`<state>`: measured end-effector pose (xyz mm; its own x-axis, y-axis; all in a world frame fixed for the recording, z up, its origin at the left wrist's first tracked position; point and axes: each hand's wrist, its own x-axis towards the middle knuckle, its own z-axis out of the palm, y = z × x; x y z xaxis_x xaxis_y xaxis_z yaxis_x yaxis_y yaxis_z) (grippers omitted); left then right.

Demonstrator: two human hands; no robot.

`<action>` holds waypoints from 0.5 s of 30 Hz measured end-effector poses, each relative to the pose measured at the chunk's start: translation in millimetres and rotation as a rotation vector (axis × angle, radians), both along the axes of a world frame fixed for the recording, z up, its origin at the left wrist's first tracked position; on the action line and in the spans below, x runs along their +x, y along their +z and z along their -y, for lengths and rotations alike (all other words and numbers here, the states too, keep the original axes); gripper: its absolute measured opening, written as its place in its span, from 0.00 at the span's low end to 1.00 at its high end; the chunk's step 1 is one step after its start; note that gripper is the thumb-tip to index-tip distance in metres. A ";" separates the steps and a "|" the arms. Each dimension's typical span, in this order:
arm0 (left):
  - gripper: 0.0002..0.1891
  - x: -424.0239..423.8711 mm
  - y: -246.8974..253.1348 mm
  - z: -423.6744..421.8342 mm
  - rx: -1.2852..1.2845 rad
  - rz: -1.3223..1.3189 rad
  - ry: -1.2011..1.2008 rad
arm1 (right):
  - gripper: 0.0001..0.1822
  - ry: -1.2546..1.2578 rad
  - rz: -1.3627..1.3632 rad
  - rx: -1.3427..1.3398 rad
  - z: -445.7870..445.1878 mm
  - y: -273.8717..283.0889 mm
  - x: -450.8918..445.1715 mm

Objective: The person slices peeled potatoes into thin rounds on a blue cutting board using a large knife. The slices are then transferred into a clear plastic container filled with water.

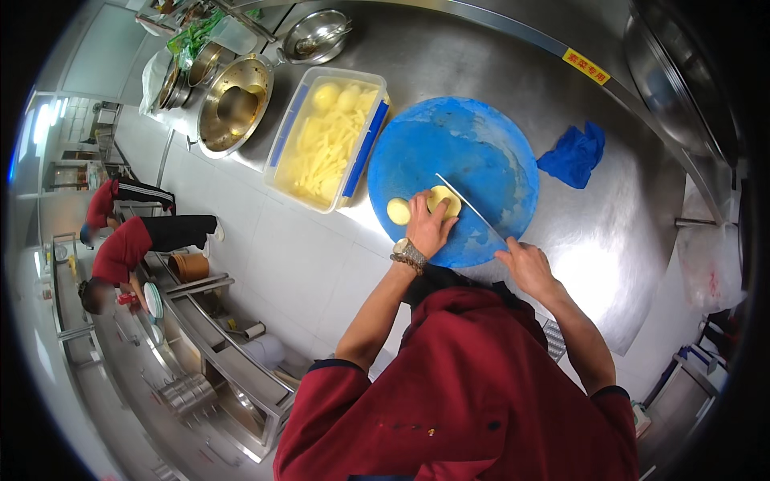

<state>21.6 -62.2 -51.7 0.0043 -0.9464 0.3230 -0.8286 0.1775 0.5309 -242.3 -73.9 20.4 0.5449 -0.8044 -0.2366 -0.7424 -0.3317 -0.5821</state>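
On a round blue cutting board (457, 132) lie pieces of peeled potato. My left hand (428, 225) holds a peeled potato piece (445, 203) against the board, fingers spread over it. A second, rounded potato piece (398, 211) rests just left of that hand. My right hand (528, 264) grips the handle end of a knife (472, 207), whose blade stands on edge close along the right side of the held piece. To the left of the board is a clear plastic container (328, 141) with blue side clips, holding cut potato strips and whole peeled potatoes.
A blue cloth (574, 155) lies right of the board on the steel counter (625, 204). Beyond the container stand a large stained metal basin (260, 84) and a smaller steel bowl (316, 36). Two people in red tops are at the far left, one holding plates (154, 300).
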 end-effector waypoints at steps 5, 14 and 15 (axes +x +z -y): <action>0.23 2.8 -2.5 3.0 0.028 0.016 -0.015 | 0.17 -0.004 0.026 -0.036 -7.0 11.8 -2.4; 0.23 -3.0 4.8 3.2 0.073 -0.004 0.021 | 0.17 0.019 -0.043 -0.043 -19.2 28.5 -2.7; 0.23 -3.1 5.3 3.2 0.075 -0.004 0.025 | 0.18 0.022 -0.046 -0.010 -16.8 31.2 -1.8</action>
